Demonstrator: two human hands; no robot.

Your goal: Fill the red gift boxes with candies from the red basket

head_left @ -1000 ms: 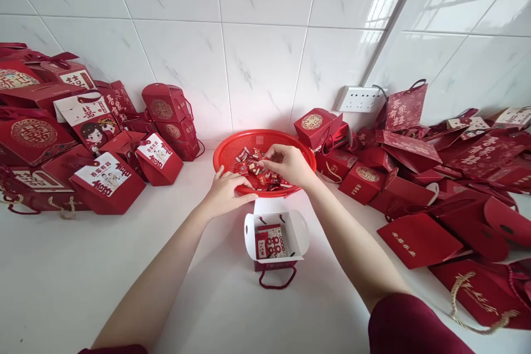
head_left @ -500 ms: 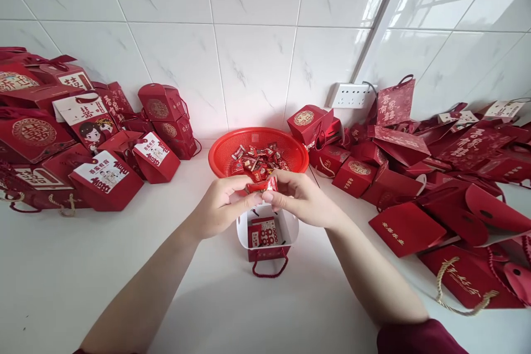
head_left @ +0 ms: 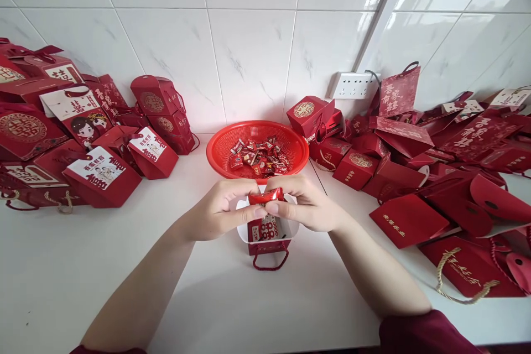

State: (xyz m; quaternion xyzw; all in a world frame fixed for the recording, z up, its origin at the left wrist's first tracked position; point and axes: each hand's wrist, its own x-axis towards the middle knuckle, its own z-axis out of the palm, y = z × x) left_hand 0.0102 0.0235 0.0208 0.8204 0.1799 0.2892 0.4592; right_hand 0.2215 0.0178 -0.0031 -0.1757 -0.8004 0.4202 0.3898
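Note:
Between my left hand (head_left: pixel 222 207) and my right hand (head_left: pixel 305 202) is a red wrapped candy (head_left: pixel 266 196), pinched by the thumbs and fingers of both. The hands are held above an open gift box (head_left: pixel 269 247), white inside and dark red outside, with a red cord handle hanging over its front. Red and white packets (head_left: pixel 265 228) lie inside it, partly hidden by my thumbs. Just behind the hands stands a red plastic basket (head_left: pixel 215 163) with several wrapped candies (head_left: pixel 259 156) in it.
Closed red gift boxes (head_left: pixel 102 174) are piled at the left. More boxes and bags (head_left: pixel 409 221) cover the right side of the white table (head_left: pixel 199 310). A white power strip (head_left: pixel 354 86) is on the tiled wall (head_left: pixel 253 66) at the back.
Both hands have come slightly lower and nearer, with the candy still pinched between them and its red face more visible. The camera view has tilted a little downward.

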